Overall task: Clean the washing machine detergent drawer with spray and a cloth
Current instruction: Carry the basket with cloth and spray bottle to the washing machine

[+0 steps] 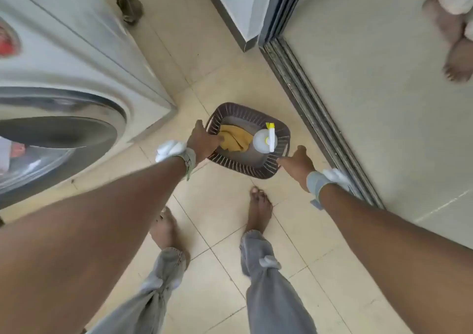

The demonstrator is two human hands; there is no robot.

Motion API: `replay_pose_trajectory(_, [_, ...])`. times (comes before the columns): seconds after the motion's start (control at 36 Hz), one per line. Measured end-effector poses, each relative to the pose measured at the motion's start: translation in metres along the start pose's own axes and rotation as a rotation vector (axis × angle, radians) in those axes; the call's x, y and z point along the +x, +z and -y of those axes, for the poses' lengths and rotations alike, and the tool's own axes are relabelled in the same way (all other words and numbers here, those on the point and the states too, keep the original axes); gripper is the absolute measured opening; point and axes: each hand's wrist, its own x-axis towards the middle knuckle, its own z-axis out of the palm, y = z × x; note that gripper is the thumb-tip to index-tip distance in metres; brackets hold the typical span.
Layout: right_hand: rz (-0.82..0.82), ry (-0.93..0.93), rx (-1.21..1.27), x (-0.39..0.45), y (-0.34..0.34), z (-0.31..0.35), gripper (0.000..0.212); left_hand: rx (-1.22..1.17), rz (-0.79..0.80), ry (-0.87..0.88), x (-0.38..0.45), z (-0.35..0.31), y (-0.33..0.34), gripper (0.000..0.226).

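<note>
Left hand [203, 140] fingers hidden inside basket [240, 113]; washing machine [58, 78] cropped.

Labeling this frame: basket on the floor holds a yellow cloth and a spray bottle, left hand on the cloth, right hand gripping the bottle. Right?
Not quite. In the head view the right hand is at the basket rim, not on the bottle, which stands untouched. The rest holds: basket on the floor, left hand on the yellow cloth.

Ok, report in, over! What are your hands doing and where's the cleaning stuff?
Left hand in the basket, on the yellow cloth. Right hand open at the basket's rim. Spray bottle upright inside. Nothing blocking, over.
</note>
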Motion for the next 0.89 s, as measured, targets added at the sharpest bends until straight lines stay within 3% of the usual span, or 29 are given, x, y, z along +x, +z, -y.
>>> replay_pose_trajectory(0.06, [-0.007, 0.032, 0.074, 0.014, 0.001, -0.002, 0.075, -0.046, 0.017, -0.010, 0.011, -0.003, 0.005, 0.084])
replay_pose_trajectory(0.14, [0.000, 0.052, 0.234, 0.042, 0.006, -0.012, 0.021, -0.129, 0.076, -0.051, 0.029, -0.003, 0.008, 0.061])
replay_pose_trajectory(0.19, [0.005, 0.062, 0.350, 0.042, 0.003, -0.009, 0.009, -0.168, 0.064, -0.057, 0.037, -0.004, 0.006, 0.074])
replay_pose_trajectory(0.25, [0.018, 0.076, 0.422, 0.035, -0.005, -0.001, 0.012, -0.253, 0.028, -0.052, 0.034, -0.018, -0.004, 0.073])
replay_pose_trajectory(0.31, [0.058, 0.101, 0.408, 0.035, -0.006, -0.001, 0.010, -0.287, 0.045, -0.088, 0.033, -0.021, -0.006, 0.044])
replay_pose_trajectory(0.36, [0.088, 0.109, 0.328, 0.036, -0.003, -0.006, 0.027, -0.157, 0.076, -0.105, 0.038, -0.015, -0.003, 0.064])
replay_pose_trajectory(0.42, [0.111, 0.124, 0.299, 0.045, 0.001, -0.011, 0.050, -0.006, 0.031, -0.072, 0.050, -0.006, 0.002, 0.091])
replay_pose_trajectory(0.44, [0.113, 0.118, 0.292, 0.053, 0.003, -0.011, 0.053, 0.037, -0.019, -0.065, 0.058, -0.003, 0.005, 0.094])
replay_pose_trajectory(0.53, [0.087, 0.095, 0.325, 0.067, 0.012, -0.014, 0.019, 0.013, -0.073, -0.105, 0.073, 0.012, 0.011, 0.085])
replay_pose_trajectory(0.64, [-0.023, 0.068, 0.396, 0.059, 0.017, -0.016, 0.005, -0.175, -0.036, -0.111, 0.070, 0.021, 0.008, 0.055])
replay_pose_trajectory(0.72, [-0.085, 0.072, 0.447, 0.037, 0.007, -0.013, 0.015, -0.173, -0.055, -0.066, 0.048, 0.007, 0.000, 0.048])
replay_pose_trajectory(0.89, [-0.175, -0.044, 0.546, -0.057, -0.035, 0.012, 0.007, -0.083, -0.139, 0.045, -0.049, -0.048, -0.038, 0.039])
